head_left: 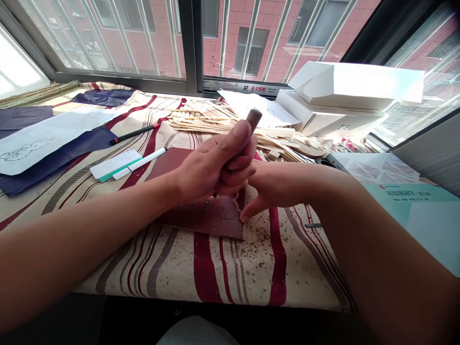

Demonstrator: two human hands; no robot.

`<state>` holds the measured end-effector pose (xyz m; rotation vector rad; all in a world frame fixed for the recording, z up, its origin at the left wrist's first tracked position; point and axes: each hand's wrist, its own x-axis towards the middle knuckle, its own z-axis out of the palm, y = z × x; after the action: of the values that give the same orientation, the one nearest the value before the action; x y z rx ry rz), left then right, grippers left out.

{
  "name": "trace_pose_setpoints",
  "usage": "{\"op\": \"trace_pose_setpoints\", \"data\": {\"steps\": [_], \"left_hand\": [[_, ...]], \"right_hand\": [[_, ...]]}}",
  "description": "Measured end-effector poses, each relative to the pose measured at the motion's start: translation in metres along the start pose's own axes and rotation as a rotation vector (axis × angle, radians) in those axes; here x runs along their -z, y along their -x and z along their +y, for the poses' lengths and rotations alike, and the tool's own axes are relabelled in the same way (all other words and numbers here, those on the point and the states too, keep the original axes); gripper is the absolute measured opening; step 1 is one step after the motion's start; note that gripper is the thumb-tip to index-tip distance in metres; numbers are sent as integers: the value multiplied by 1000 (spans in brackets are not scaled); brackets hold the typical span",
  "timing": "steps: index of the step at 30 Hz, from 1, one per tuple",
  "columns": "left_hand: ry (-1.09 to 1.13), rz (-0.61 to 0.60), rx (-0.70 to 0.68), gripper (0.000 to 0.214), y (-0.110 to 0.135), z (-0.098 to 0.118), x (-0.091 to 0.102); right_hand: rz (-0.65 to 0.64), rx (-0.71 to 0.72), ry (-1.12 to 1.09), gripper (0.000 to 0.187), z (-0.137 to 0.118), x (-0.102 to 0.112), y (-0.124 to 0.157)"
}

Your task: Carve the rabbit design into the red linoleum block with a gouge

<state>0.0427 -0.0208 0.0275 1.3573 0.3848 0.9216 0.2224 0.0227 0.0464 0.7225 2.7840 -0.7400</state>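
A dark red board (215, 223) lies on the striped cloth, with carved lines and a chipped pale edge on its right part. My left hand (219, 165) is wrapped in a fist around a carving tool (254, 120); its brown handle end sticks up past my thumb. A small dark bit of the tool's lower end shows beneath the fist, over the board. On the board's right edge, my right hand (275, 184) holds it with the thumb pressed down. The right fingers are hidden behind my left hand. Brown shavings (260, 235) are scattered beside the board.
Behind my hands lies a pile of thin wood strips (201, 117). An open white box (341, 105) stands back right, near a green-white box (413, 206). A black pen (132, 134), a white pen (140, 163) and a drawing sheet (46, 139) lie left.
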Motion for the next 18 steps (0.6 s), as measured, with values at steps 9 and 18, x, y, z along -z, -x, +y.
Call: {"op": "trace_pose_setpoints", "data": {"steps": [9,18], "left_hand": [[-74,180,-110,37,1,12,12],[-67,130,-87,50,-2,6,0]], "right_hand": [[6,-62,49,106,2,-1,-2],[-1,-24,45,86,-3,2,1]]}}
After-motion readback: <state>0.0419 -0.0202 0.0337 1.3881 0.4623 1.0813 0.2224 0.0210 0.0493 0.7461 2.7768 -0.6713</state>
